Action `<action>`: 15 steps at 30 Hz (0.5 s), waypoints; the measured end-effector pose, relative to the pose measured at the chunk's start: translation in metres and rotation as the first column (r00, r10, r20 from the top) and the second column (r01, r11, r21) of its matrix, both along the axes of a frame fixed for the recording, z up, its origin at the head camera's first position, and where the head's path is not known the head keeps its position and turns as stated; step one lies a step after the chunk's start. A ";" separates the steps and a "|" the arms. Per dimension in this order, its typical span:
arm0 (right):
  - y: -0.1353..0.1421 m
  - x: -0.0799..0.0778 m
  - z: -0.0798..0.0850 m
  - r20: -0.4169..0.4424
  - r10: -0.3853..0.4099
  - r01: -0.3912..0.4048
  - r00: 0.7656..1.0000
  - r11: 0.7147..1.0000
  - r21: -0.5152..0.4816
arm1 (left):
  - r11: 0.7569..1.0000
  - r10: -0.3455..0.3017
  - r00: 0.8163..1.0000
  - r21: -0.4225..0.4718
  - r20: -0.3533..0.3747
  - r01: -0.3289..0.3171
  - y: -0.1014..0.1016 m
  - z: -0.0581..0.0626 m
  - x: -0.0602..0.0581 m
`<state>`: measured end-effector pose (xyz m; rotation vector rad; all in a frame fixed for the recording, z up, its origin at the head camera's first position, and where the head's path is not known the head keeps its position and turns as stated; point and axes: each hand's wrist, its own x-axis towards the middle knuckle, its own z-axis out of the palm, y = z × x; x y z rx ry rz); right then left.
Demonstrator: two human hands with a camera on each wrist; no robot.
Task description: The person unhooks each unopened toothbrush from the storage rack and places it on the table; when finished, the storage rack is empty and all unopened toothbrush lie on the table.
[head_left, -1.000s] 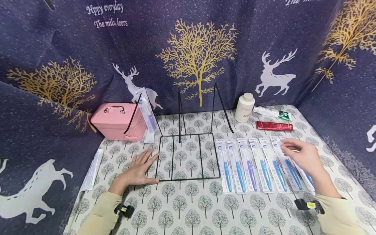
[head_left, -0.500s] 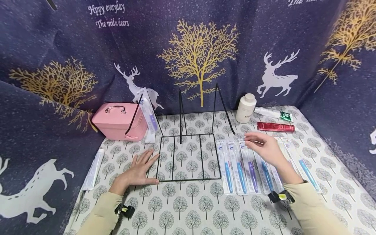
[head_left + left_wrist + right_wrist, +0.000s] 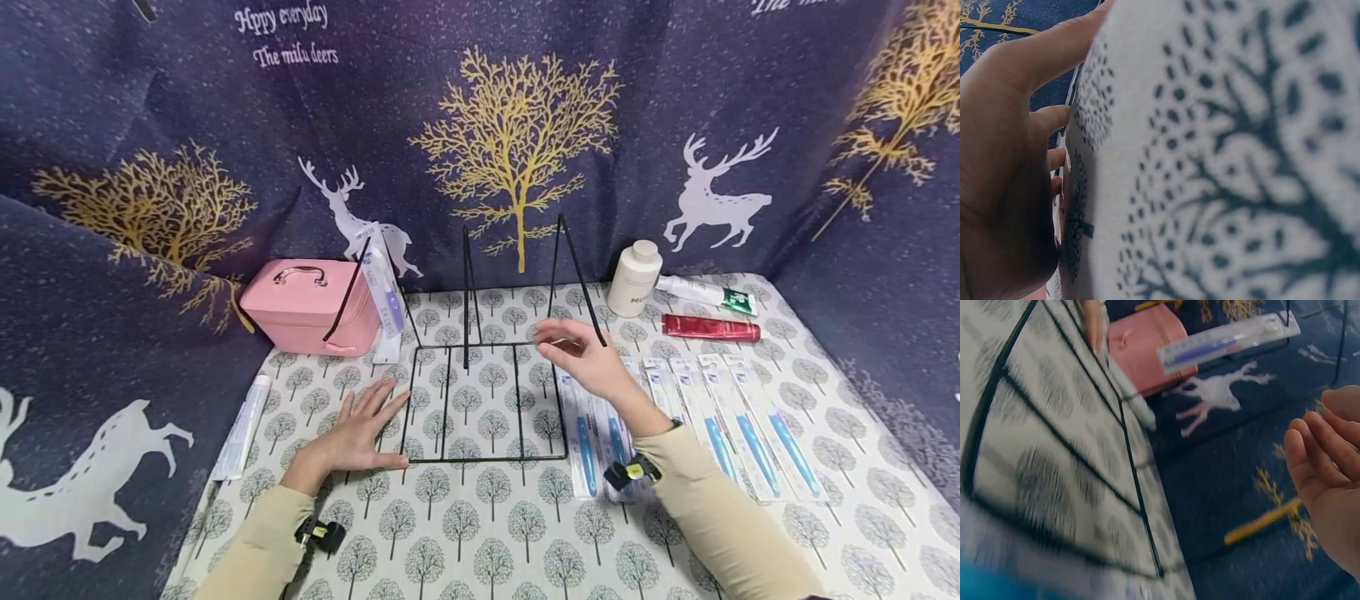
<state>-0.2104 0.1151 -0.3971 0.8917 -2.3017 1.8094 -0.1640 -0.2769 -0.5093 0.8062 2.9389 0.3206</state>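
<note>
My left hand [image 3: 352, 433] rests on the tablecloth with fingers spread, its fingertips and thumb at the left edge of a black wire rack [image 3: 487, 459]. Over the rack's back right part is my right hand [image 3: 588, 360], fingers loosely bent and nothing between them; the right wrist view shows the same bare fingers [image 3: 1310, 453]. A packaged purple toothbrush [image 3: 386, 296] leans at the rack's left upright wires. To the right of the rack lie several packaged toothbrushes [image 3: 753, 450] in a row, partly hidden under my right forearm.
A pink case [image 3: 311, 308] stands behind the rack's left side. One white tube [image 3: 243, 429] lies at the left edge. A white bottle [image 3: 635, 279], a white-and-green tube [image 3: 705, 293] and a red tube [image 3: 710, 327] sit at the back right. Printed cloth hangs behind.
My right hand has swept left from the far end of the toothbrush row, across the packs, to above the rack's right side. My left hand stays in place.
</note>
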 end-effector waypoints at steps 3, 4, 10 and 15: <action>-0.020 -0.005 0.004 -0.024 0.048 -0.049 0.999 0.998 -0.036 | 1.000 -0.006 1.000 0.001 -0.009 0.006 0.000 0.001 0.000; -0.027 -0.007 0.005 -0.042 0.059 -0.061 0.997 0.997 -0.044 | 1.000 -0.006 1.000 0.005 -0.014 0.006 0.000 0.001 0.000; -0.063 -0.017 0.010 -0.050 0.107 -0.111 0.993 0.990 -0.090 | 1.000 -0.003 1.000 0.012 -0.022 0.003 0.000 0.000 0.000; -0.092 -0.023 0.014 0.010 0.129 -0.127 0.992 0.987 -0.102 | 1.000 0.002 1.000 0.015 0.004 -0.002 -0.002 -0.002 0.000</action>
